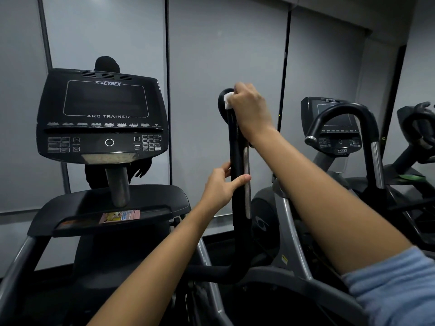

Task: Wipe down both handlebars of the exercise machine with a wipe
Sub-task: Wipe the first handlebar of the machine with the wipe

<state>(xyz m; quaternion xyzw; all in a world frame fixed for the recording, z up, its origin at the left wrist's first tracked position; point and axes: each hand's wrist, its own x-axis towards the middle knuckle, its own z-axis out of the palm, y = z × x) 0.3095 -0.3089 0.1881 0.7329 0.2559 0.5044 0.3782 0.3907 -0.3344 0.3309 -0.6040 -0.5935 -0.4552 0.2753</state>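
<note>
The black right handlebar of the Cybex Arc Trainer rises upright in the middle of the view, curving over at its top. My right hand grips a white wipe against the handlebar's curved top end. Lower down, my left hand holds the handlebar's shaft, thumb stretched across the front and fingers behind it. The machine's other handlebar is out of view.
The machine's console with its dark screen stands at left above a black tray. A second trainer with a looped handlebar and its own console stands at right. Grey window blinds fill the background, with a dark reflection behind the console.
</note>
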